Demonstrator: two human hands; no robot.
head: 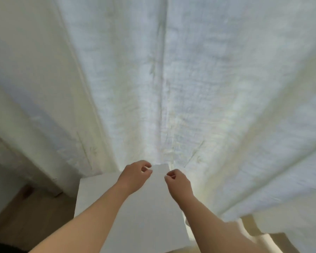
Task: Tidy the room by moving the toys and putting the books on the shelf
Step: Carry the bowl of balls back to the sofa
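No toys or books show in the head view. My left hand (135,177) and my right hand (178,183) reach forward side by side over the far end of a flat white top (146,212), perhaps a shelf or cabinet. Both hands have their fingers curled in toward the thumb, and I see nothing held in either. They hover a short gap apart, close to the foot of the curtain. The image is slightly blurred.
A pale, sheer curtain (190,79) hangs right behind the white top and fills most of the view. A white wall or panel (26,88) stands at left. Wooden floor (26,216) shows at lower left, and beige floor (274,241) at lower right.
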